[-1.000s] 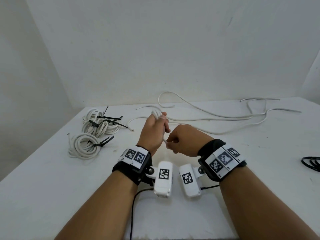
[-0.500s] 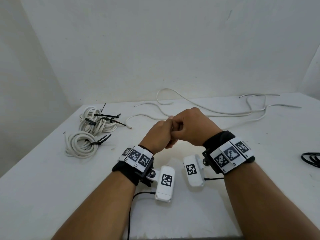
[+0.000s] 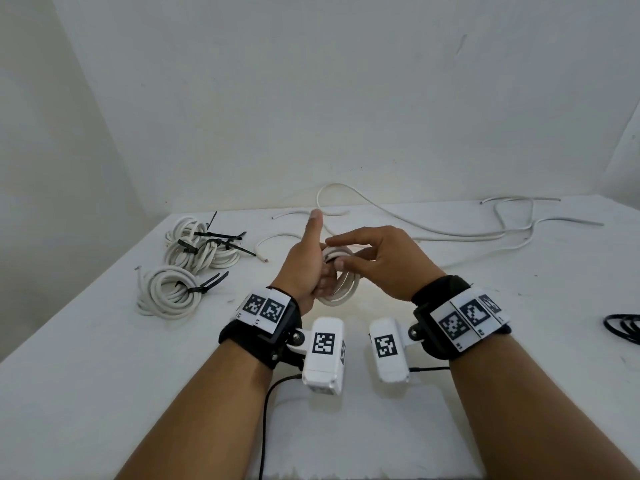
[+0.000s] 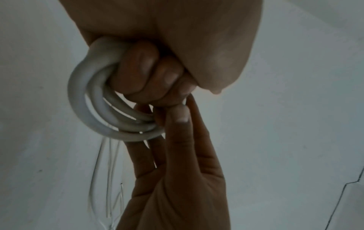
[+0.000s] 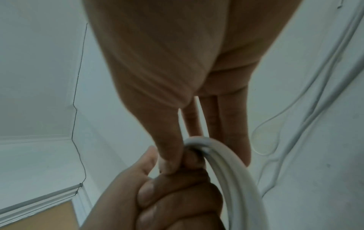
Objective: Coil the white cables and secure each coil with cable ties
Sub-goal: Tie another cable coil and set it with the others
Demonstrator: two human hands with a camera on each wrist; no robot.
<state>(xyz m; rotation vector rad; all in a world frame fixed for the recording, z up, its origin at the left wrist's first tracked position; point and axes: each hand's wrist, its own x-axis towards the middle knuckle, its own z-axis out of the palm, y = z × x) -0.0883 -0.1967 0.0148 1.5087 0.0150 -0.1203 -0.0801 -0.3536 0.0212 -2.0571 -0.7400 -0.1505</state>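
Note:
A small coil of white cable (image 3: 341, 284) hangs above the table's middle, several loops thick (image 4: 88, 109). My left hand (image 3: 322, 271) grips it with fingers (image 4: 138, 70) curled through the loops and the thumb sticking straight up. My right hand (image 3: 337, 252) reaches in from the right and pinches the top of the coil (image 5: 226, 171) between thumb (image 5: 169, 152) and fingers, right against the left fist (image 5: 157, 194). The cable's free length trails off towards the back of the table, partly hidden behind the hands.
Three white coils bound with black cable ties lie at the left (image 3: 180, 289) (image 3: 201, 251). Loose white cables (image 3: 450, 233) sprawl along the back by the wall. A black cable (image 3: 623, 327) lies at the right edge. The white table (image 3: 104, 393) is bare in front.
My right hand swung over the left fist and came back to the right side of the coil. The left thumb has lifted upright, and the loops now show below the left hand.

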